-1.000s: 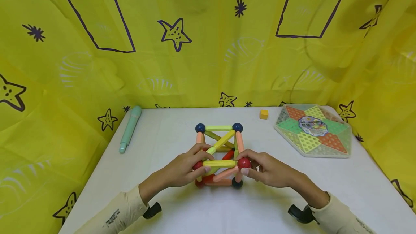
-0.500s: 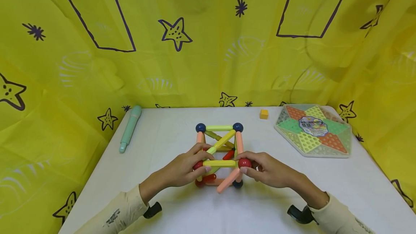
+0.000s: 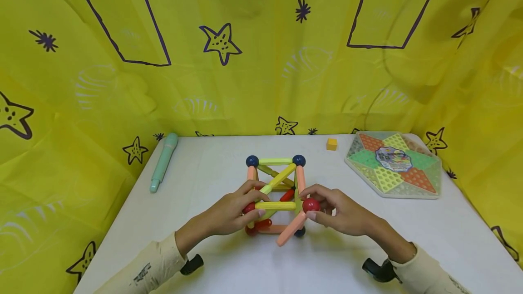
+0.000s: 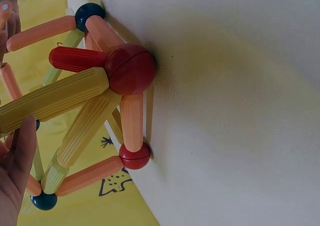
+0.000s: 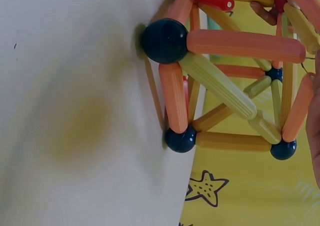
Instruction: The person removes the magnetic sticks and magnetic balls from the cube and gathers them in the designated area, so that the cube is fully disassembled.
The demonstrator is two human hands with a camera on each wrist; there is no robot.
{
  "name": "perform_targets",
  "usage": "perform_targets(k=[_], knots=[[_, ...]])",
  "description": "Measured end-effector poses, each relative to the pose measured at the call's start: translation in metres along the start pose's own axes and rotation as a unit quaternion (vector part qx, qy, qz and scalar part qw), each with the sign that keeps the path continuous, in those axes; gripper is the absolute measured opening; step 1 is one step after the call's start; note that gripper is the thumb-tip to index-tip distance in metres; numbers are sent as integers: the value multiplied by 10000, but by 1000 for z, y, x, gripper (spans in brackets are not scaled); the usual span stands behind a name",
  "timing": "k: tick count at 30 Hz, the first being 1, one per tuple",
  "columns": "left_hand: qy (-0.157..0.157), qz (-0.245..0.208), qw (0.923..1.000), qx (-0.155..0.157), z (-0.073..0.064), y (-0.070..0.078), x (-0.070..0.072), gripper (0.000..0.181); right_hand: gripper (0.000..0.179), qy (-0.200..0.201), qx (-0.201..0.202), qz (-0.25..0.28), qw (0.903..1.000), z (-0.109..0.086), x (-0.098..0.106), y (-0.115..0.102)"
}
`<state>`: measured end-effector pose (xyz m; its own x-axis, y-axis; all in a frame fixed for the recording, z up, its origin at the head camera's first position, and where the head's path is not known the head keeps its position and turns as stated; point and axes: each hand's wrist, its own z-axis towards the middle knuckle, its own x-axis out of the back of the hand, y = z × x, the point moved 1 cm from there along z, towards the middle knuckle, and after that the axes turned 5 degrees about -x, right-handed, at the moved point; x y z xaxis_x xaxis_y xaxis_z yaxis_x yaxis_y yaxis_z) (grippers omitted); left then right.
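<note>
A cube-like frame of magnetic sticks and balls (image 3: 275,161) stands on the white table. It has dark blue and red balls joined by yellow, light green and salmon sticks, some of them diagonal. My left hand (image 3: 229,210) pinches a red ball (image 3: 248,208) at its upper near left corner, from which a yellow stick (image 3: 275,205) runs right. Between thumb and fingers, my right hand (image 3: 341,210) holds another red ball (image 3: 311,205), slightly apart from that stick's end. A salmon stick (image 3: 292,229) slants from this ball toward the front. A short red stick (image 4: 77,59) juts from a bottom red ball (image 4: 132,69).
A mint-green pen-like tube (image 3: 164,162) lies at the back left. At the back right sits a hexagonal clear case (image 3: 394,164) with coloured triangles. A small orange cube (image 3: 332,144) lies near the back edge. Yellow printed cloth (image 3: 261,80) surrounds the table.
The salmon stick at the right red ball has swung down and toward the front. My right hand has drawn that ball slightly right, off the yellow stick's end. My left hand stays put.
</note>
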<state>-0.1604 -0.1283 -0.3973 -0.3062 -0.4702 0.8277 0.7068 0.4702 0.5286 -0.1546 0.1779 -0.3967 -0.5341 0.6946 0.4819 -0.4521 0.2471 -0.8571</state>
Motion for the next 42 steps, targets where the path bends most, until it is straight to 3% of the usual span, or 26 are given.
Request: perform_targets(k=[7,12,17,22,28,33,37,42], knots=[[29,-6,10000,-4,0,0,0,26,45,647,497,459,9956,-7,13,-2],[109,36,9999,-44,-2,-1,-1,26,48,1086,791,1272,9827,-11,26,2],[113,42,9999,-19,-2,-1,-1,25,40,1472,395,1785,9721,-12,38,11],[59,19,10000,58,-2,-1,0,26,36,1445,-305,1882,9710,-12,46,21],[81,38,10000,43,-2,0,0,25,29,1405,-1454,1256,9713,-8,50,46],[110,63,9999,52,-2,0,-1,24,41,1238,-2392,126,9630,-5,51,73],[86,31,9999,59,-1,0,-1,24,37,1109,-2574,-653,9577,-4,50,90],[102,34,9999,32,-1,1,-1,24,31,1018,-2385,-1377,9559,0,48,99]])
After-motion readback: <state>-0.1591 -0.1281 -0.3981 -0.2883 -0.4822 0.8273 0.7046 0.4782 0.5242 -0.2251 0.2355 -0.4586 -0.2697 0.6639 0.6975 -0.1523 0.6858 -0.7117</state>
